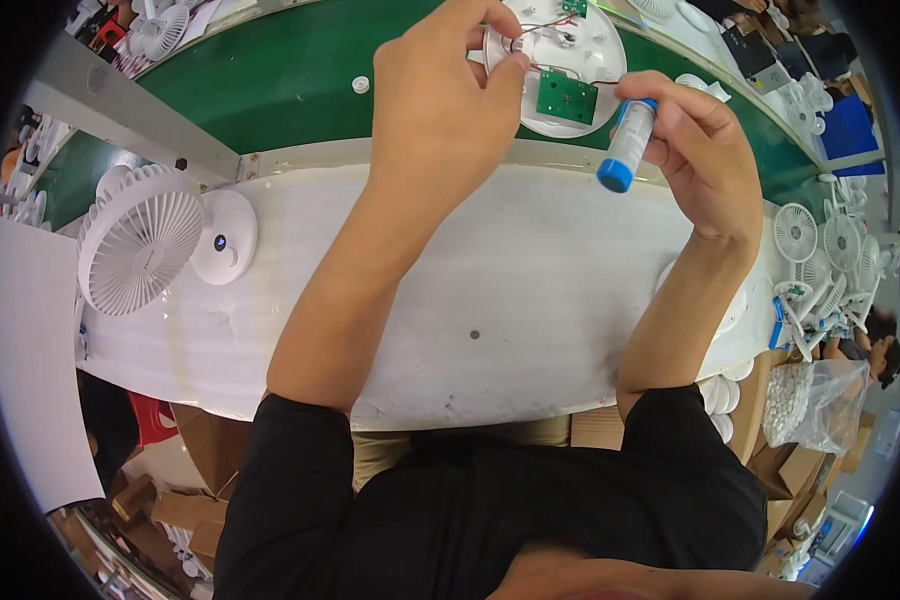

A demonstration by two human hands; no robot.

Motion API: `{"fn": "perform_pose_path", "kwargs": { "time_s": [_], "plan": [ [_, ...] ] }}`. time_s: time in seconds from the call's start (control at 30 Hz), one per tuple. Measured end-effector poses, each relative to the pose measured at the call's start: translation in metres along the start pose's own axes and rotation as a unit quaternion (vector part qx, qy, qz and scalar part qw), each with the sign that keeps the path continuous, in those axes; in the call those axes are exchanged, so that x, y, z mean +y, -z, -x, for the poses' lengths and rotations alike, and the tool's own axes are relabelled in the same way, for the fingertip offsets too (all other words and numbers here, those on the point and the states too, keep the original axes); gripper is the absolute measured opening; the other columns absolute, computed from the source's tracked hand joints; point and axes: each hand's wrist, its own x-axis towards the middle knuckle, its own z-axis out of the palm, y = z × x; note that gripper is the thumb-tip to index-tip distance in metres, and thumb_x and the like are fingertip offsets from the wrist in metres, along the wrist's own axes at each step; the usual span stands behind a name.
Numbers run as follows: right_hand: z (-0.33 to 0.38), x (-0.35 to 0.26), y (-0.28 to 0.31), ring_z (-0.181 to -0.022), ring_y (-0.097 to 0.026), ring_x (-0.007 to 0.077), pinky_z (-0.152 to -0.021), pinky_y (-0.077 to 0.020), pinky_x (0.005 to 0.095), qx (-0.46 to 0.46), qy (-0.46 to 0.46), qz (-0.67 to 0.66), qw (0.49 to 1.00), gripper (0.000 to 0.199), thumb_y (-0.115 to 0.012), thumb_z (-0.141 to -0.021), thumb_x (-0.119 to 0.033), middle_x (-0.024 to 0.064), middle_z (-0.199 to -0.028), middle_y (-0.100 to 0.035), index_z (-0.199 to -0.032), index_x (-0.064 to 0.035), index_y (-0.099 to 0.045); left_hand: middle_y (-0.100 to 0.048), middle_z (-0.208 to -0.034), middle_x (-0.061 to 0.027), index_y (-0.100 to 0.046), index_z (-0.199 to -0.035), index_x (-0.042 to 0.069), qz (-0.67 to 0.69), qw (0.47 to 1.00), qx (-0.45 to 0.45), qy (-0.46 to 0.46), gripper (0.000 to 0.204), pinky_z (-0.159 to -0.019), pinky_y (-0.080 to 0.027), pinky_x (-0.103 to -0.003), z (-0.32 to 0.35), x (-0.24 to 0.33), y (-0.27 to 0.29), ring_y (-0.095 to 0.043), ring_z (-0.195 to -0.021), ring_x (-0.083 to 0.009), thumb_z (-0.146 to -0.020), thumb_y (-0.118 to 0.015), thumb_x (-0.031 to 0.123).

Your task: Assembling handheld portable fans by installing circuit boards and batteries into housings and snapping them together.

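A round white fan base (610, 55) lies open on the green surface at the far side, its inside facing up. Fixed inside it is a green circuit board (567, 96), with thin dark and red wires (550, 68) running across. My left hand (445, 110) curls its fingers and thumb round the base's left rim, close to the wires; the exact grip is partly hidden. Between the thumb and fingers of my right hand (705, 150) is a cylindrical battery (628, 145), white with blue ends. It tilts just off the base's right edge, and a wire runs from it toward the board.
An assembled white fan (145, 240) stands at the left of the white worktop (510, 270). A small dark dot (475, 335) shows mid-table, and a small white part (361, 85) lies on the green surface (300, 100). Several fans (830, 245) and a plastic bag (820, 405) are at right.
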Motion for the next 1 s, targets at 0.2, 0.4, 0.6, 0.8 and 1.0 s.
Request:
{"fn": "perform_pose_path", "kwargs": {
  "time_s": [0.2,0.4,0.6,0.8,1.0],
  "plan": [
    [0.001,0.007,-0.006,-0.082,-0.067,0.0156,-0.076,-0.0560,0.0194,-0.001,0.098,-0.064,0.993,0.034,-0.068,-0.084,0.002,0.0141,-0.097,-0.070,-0.117,0.0077,-0.065,-0.066,-0.087,-0.0101,-0.061,-0.102,0.002,0.000,0.999,-0.043,-0.017,0.022,-0.054,-0.043,-0.019,0.002,-0.002,0.005,-0.058,-0.063,-0.0086,-0.082,-0.062,-0.007],
    [-0.007,0.007,-0.041,-0.072,-0.062,0.0144,-0.065,-0.0518,0.0202,0.163,0.094,0.059,0.980,0.026,-0.071,-0.084,-0.003,0.0109,-0.087,-0.066,-0.109,0.0010,-0.071,-0.068,-0.091,-0.0137,-0.060,-0.105,0.000,0.009,0.998,-0.059,0.009,0.023,-0.059,-0.049,-0.019,0.004,0.002,0.013,-0.062,-0.066,-0.0113,-0.083,-0.061,-0.008],
    [-0.024,0.033,-0.053,-0.066,-0.055,0.0118,-0.058,-0.0482,0.0202,0.256,0.240,0.280,0.894,0.013,-0.073,-0.084,-0.009,0.0075,-0.077,-0.063,-0.096,-0.0033,-0.075,-0.069,-0.097,-0.0170,-0.058,-0.110,-0.001,0.117,0.991,-0.056,0.044,0.027,-0.064,-0.053,-0.020,0.010,0.000,0.023,-0.064,-0.071,-0.0139,-0.084,-0.061,-0.008],
    [-0.038,0.041,-0.077,-0.064,-0.053,0.0113,-0.057,-0.0460,0.0207,0.252,0.077,0.034,0.964,0.012,-0.075,-0.082,-0.012,0.0054,-0.075,-0.064,-0.088,-0.0027,-0.073,-0.069,-0.098,-0.0165,-0.058,-0.112,0.001,0.154,0.984,-0.064,0.066,0.028,-0.063,-0.053,-0.021,0.009,-0.006,0.040,-0.066,-0.075,-0.0157,-0.085,-0.060,-0.007],
    [-0.052,0.047,-0.095,-0.061,-0.051,0.0111,-0.057,-0.0463,0.0234,0.234,0.117,0.122,0.957,0.019,-0.072,-0.081,-0.015,0.0058,-0.077,-0.067,-0.095,-0.0015,-0.074,-0.066,-0.093,-0.0115,-0.058,-0.111,0.002,0.092,0.993,-0.076,0.024,0.028,-0.062,-0.053,-0.021,0.000,-0.028,0.071,-0.060,-0.074,-0.0122,-0.085,-0.065,-0.005]
  ]
}}
